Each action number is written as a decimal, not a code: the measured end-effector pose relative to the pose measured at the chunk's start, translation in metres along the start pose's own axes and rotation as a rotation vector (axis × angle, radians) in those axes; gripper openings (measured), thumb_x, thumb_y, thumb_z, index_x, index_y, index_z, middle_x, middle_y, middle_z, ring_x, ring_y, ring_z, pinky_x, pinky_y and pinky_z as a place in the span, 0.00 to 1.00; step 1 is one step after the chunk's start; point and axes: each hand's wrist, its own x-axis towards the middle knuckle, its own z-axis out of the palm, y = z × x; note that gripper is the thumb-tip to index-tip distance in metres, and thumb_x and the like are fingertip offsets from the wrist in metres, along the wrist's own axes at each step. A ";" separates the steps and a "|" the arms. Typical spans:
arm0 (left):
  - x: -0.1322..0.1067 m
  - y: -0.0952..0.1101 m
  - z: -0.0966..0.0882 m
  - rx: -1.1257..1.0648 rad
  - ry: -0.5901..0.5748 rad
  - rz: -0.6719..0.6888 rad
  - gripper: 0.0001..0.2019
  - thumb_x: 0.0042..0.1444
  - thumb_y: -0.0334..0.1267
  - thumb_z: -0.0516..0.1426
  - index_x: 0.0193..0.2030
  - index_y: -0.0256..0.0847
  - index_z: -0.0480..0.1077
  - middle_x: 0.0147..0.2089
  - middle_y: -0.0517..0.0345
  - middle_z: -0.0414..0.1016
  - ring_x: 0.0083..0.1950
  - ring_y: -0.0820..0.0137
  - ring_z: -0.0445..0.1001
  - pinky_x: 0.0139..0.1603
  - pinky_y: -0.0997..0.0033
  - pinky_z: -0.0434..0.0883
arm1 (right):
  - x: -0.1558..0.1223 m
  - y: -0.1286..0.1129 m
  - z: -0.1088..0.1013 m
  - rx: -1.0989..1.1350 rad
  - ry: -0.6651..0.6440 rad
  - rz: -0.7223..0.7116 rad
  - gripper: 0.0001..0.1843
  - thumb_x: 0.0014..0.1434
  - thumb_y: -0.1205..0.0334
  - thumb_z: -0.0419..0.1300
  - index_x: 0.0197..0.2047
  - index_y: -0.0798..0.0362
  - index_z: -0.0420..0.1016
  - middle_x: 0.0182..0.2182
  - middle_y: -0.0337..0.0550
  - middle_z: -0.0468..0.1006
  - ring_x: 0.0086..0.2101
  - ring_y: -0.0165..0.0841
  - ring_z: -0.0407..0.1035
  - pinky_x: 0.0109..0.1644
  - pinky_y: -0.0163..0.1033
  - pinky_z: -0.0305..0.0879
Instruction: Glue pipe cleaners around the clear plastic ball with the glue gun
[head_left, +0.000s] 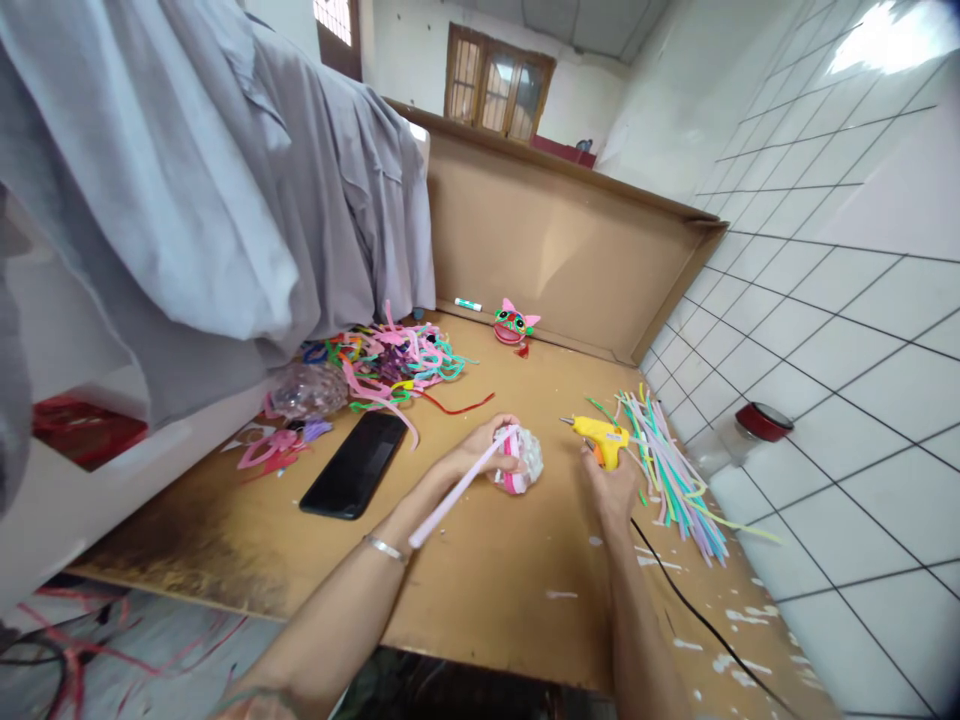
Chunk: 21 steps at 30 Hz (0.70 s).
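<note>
In the head view, our left hand (489,452) curls around a clear, round plastic ball (531,460). The thumb and fingers press on its near side, so it is held in a pinch. The ball looks shiny and crinkly, with pink bands going around it. A long, pale pink stick (454,500) slants down from the ball, over the hand and toward our wrist. It looks soft and straight. The ball is near the middle of the brown table (510,575).

Our right hand (611,488) wraps around the handle of a yellow glue gun (606,436). The fingers are bent snug on it, but we cannot tell how hard they squeeze. The smooth gun points its thin tip toward the ball, and the two are apart. A thin black cord (671,582) runs along the table near our right arm.

Just beside the gun lies a bunch of straight, fuzzy sticks (679,480) in purple, green and yellow. On our left is a flat, shiny black phone (352,467). Behind it, curly fuzzy bits (409,350) make a tangled, bright heap, with crumpled clear plastic (307,388) next to it. At the back sits a little toy head (511,322) with pointy pink ears.
</note>
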 end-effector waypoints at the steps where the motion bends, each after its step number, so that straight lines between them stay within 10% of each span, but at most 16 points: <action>1: 0.000 0.000 0.000 -0.015 -0.021 0.005 0.32 0.33 0.37 0.70 0.47 0.40 0.62 0.36 0.64 0.66 0.33 0.75 0.64 0.32 0.77 0.63 | 0.003 -0.006 0.000 0.022 -0.004 -0.006 0.21 0.46 0.39 0.56 0.29 0.50 0.66 0.24 0.40 0.70 0.26 0.35 0.61 0.31 0.38 0.57; 21: -0.005 -0.002 -0.003 -0.044 -0.139 -0.046 0.34 0.34 0.40 0.70 0.49 0.40 0.63 0.40 0.60 0.70 0.37 0.72 0.67 0.35 0.75 0.66 | -0.020 -0.008 0.005 -0.046 0.189 -0.406 0.03 0.54 0.60 0.51 0.33 0.50 0.62 0.31 0.44 0.70 0.38 0.41 0.66 0.46 0.46 0.59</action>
